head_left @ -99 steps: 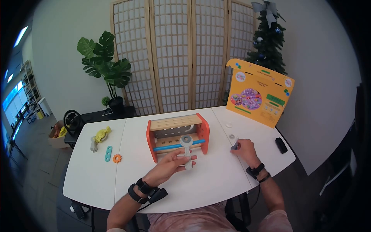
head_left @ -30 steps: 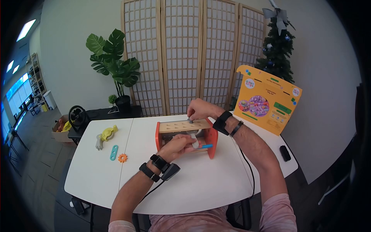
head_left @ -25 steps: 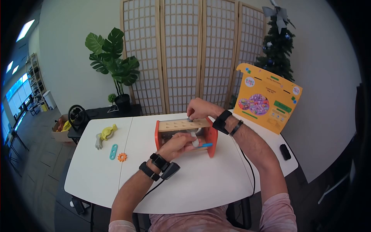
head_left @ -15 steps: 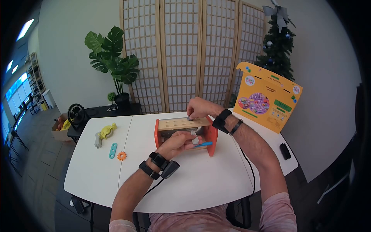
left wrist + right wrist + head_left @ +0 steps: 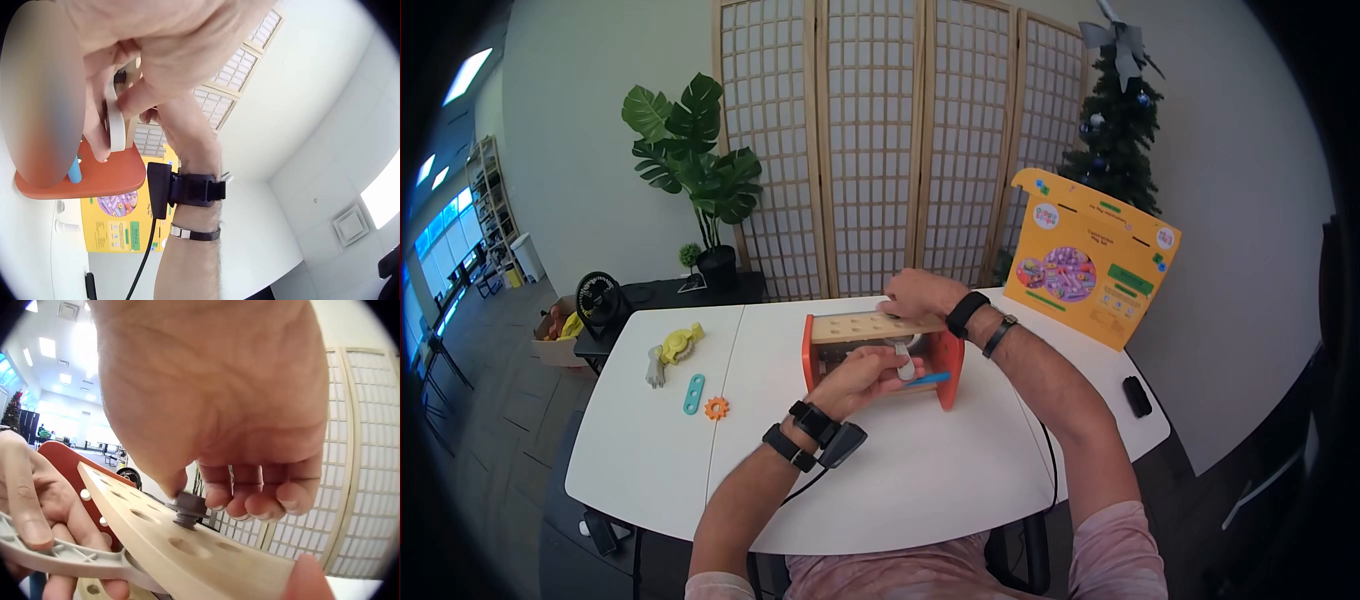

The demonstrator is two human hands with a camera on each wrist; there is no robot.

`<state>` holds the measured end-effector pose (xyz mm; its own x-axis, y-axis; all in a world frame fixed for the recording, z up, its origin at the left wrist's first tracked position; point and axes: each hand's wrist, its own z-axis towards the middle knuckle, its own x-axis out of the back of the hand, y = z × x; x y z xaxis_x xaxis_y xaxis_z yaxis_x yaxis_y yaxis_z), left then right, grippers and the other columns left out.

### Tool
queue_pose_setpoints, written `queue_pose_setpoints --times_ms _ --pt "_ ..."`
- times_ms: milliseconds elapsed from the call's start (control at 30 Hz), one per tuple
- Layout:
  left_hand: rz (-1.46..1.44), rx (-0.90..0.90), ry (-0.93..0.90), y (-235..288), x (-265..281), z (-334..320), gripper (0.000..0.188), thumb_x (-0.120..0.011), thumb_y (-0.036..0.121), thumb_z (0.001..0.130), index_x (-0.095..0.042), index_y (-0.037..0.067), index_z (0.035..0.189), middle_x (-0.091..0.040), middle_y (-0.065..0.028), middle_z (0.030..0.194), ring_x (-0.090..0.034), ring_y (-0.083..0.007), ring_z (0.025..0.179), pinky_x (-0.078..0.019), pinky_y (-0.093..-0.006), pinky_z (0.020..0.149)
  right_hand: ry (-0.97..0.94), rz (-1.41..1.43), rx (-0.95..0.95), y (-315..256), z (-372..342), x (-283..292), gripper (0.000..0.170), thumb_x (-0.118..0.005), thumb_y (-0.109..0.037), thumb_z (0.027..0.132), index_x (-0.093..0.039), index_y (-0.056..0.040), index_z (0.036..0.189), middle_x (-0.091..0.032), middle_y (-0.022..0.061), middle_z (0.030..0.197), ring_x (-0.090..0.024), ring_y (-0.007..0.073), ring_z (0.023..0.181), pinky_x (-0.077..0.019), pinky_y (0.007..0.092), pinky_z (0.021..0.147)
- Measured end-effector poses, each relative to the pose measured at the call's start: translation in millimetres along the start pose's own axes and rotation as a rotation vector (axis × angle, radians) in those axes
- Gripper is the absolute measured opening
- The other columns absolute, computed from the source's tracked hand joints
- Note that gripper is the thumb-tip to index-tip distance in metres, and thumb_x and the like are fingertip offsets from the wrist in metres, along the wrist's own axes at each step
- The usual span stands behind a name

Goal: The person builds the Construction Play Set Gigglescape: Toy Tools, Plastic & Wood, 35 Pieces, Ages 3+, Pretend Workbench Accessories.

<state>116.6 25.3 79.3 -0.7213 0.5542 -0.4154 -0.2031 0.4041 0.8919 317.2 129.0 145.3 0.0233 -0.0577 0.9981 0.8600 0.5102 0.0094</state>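
Observation:
A red-ended toy toolbox point(image 5: 949, 372) stands on the table with a holed wooden board point(image 5: 840, 327) across its top. My left hand point(image 5: 855, 380) holds a light grey wrench-like piece point(image 5: 905, 363), its ring end beneath the board; this piece point(image 5: 75, 562) shows closely in the right wrist view. Above the board, my right hand point(image 5: 922, 294) has its thumb on the head of a grey bolt point(image 5: 189, 507), fingertips curled close beside it. The bolt stands upright at a hole, part of its shank visible above the wood. A blue rod point(image 5: 930, 379) runs along the toolbox front.
To the left on the table point(image 5: 800, 500) lie a yellow-and-grey piece point(image 5: 677, 347), a teal strip point(image 5: 694, 394) and an orange gear point(image 5: 717, 408). A yellow box point(image 5: 1092, 258) stands at the back right, a black object point(image 5: 1137, 397) near the right edge.
The grey wrench-like piece has moved under the board, and my right hand has come from the table's right side to its top. Most recently, my right hand has turned flatter over the bolt.

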Motion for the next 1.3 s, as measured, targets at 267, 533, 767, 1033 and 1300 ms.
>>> queue_pose_setpoints --times_ms 267,533,767,1033,1300 --pt "-0.078 -0.007 -0.018 1.6 -1.3 -1.2 0.018 -0.060 0.007 0.113 -0.066 -0.003 0.127 -0.071 -0.0171 0.133 -0.073 -0.0232 0.125 -0.0643 -0.0310 0.108 -0.030 0.076 -0.097 7.2 4.0 -1.9 0.066 -0.062 -0.063 0.096 -0.085 -0.0014 0.100 -0.079 0.0285 0.092 -0.076 0.0470 0.088 -0.0613 0.0509 0.087" --pt "-0.048 -0.008 -0.001 6.7 -6.4 -7.1 0.020 -0.059 0.006 0.112 -0.065 -0.002 0.130 -0.071 -0.0171 0.133 -0.073 -0.0235 0.125 -0.0639 -0.0315 0.109 -0.016 0.037 -0.237 -17.6 -13.3 22.9 0.063 -0.059 -0.060 0.096 -0.082 -0.0050 0.118 -0.080 0.0268 0.111 -0.076 0.0451 0.107 -0.0581 0.0571 0.097" --pt "-0.072 -0.029 -0.012 3.3 -2.1 -3.4 0.020 -0.059 0.007 0.113 -0.064 -0.003 0.130 -0.070 -0.0177 0.134 -0.073 -0.0240 0.125 -0.0640 -0.0311 0.109 -0.135 0.015 -0.175 -14.3 -11.4 25.3 0.064 -0.055 -0.060 0.098 -0.080 -0.0070 0.124 -0.080 0.0239 0.117 -0.075 0.0447 0.112 -0.0579 0.0556 0.098" --pt "-0.070 -0.031 -0.026 4.2 -2.0 -3.9 0.020 -0.060 0.008 0.113 -0.065 -0.004 0.129 -0.070 -0.0170 0.133 -0.073 -0.0228 0.124 -0.0628 -0.0321 0.111 -0.065 0.052 -0.245 -22.7 -20.2 28.3 0.062 -0.053 -0.059 0.099 -0.085 -0.0080 0.114 -0.082 0.0194 0.113 -0.077 0.0424 0.109 -0.0562 0.0582 0.101" --pt "-0.068 -0.043 -0.039 2.5 -0.1 -1.9 0.023 -0.061 0.012 0.114 -0.065 -0.005 0.129 -0.069 -0.0151 0.131 -0.073 -0.0207 0.121 -0.0634 -0.0310 0.110 -0.097 0.037 -0.138 -6.8 -13.9 15.2 0.059 -0.057 -0.059 0.100 -0.086 -0.0099 0.110 -0.082 0.0207 0.104 -0.077 0.0449 0.100 -0.0599 0.0546 0.094"
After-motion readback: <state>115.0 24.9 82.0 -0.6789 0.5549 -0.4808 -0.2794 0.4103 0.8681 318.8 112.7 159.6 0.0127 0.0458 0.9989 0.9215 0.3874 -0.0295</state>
